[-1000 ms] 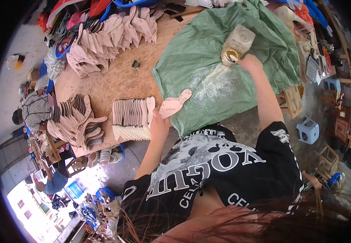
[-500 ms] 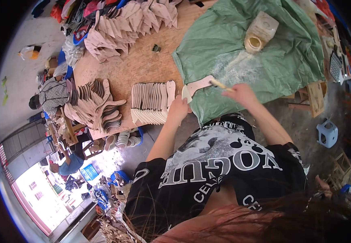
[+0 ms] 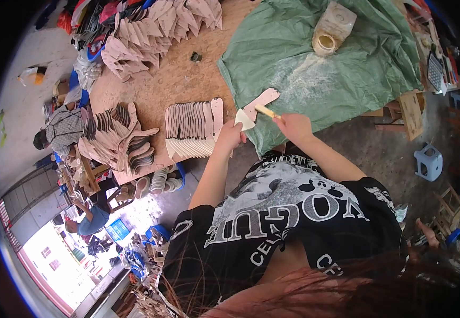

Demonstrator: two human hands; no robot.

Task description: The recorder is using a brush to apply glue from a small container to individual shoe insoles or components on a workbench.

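My left hand (image 3: 230,137) pinches the cream pointed end of a pink insole board (image 3: 265,99). The board's rounded pink end lies over a green plastic sheet (image 3: 264,45). In my right hand (image 3: 296,127) is a brush (image 3: 266,111) with a pale handle, its head against the board near where pink meets cream. Left of my left hand stands a tight row of similar insole boards (image 3: 190,119), cream ends toward me. A crusted jug (image 3: 341,22) with a wide round mouth lies on the sheet, beyond a whitish smear of residue.
More insole boards (image 3: 121,140) are piled at the table's left, and another long pile (image 3: 145,34) lies at the far side. A small dark scrap (image 3: 196,56) rests on the wooden table (image 3: 203,74). A blue stool (image 3: 428,162) stands at right. Two people are at the left.
The brush has moved left and nearer me, from the board's rounded end to near its cream part. The view has shifted slightly. Both hands keep their hold.
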